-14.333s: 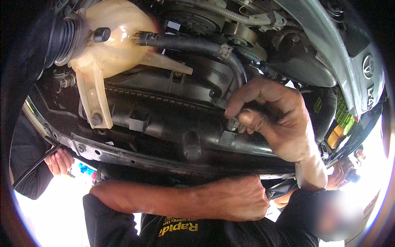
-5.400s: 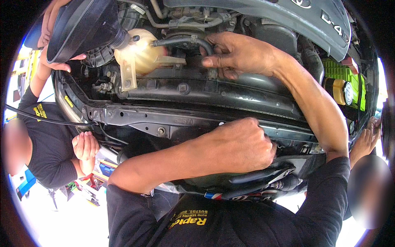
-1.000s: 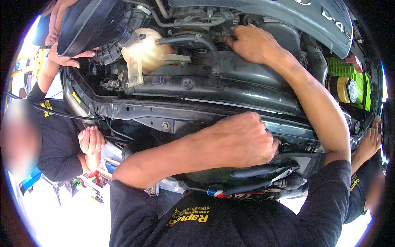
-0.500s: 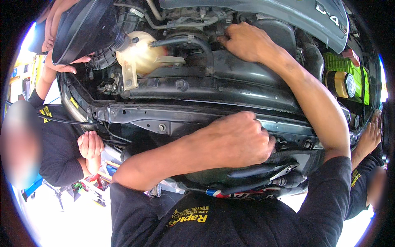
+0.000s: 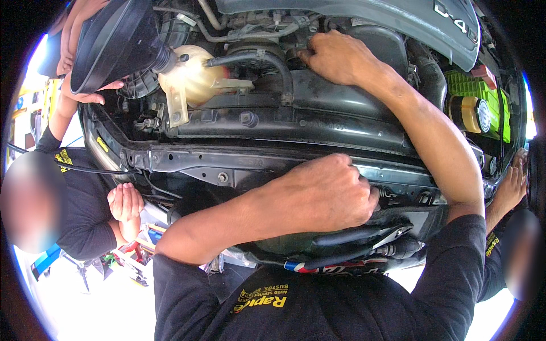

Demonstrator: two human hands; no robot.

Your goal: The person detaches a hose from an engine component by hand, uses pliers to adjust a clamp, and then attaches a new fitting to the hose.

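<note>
My left hand (image 5: 339,193) is closed in a fist, its knuckles up, over the front edge of the engine bay beside the dark metal crossmember (image 5: 199,169). Whatever its fingers hold, if anything, is hidden beneath. Farther in, my right hand (image 5: 340,58) curls its fingers down near the black shroud (image 5: 318,94), by a dark round fitting at its thumb; what they grip is out of sight. A curved black hose (image 5: 272,57) lies to its left. That hose meets a brightly lit, translucent coolant tank (image 5: 190,77), into which a large black funnel (image 5: 111,48) leads.
At the left, a co-worker's hand (image 5: 94,91) is at the funnel's rim, and a second closed hand (image 5: 125,203) is lower down. Another person's hand (image 5: 512,182) rests at the right edge. A yellow-and-black oil filter (image 5: 470,115) stands by a green plastic part (image 5: 500,111).
Both my hands stay nearly where they were. The view has shifted slightly, and the co-workers' heads at both sides have moved a little.
</note>
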